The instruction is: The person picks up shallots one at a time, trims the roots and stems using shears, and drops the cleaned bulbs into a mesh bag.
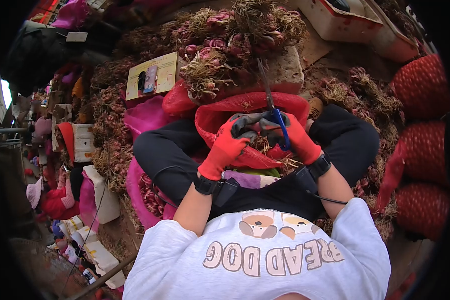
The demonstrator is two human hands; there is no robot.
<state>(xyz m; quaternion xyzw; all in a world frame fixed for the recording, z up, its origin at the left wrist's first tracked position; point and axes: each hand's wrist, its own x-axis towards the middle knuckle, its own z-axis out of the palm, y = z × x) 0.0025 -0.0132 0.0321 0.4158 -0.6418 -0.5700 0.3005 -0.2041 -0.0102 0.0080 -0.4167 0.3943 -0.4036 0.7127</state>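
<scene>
Both hands wear red gloves with dark grey fingers. My right hand (290,132) is closed on the blue-handled scissors (281,131), whose blades point up toward the shallot pile. My left hand (233,142) is beside it, its fingers curled together near the other hand; what they hold, if anything, is hidden. Under both hands lies an open red mesh bag (210,120) between the crossed legs, with dry roots and scraps inside. Bundled shallots (212,60) with dry tops are heaped on a pale block (285,72) beyond the bag.
A yellow box (164,73) with a phone on it stands left of the block. Filled red mesh sacks (422,150) line the right. Pale foam boxes (330,20) are at the top right. A person in red (57,200) is at the far left.
</scene>
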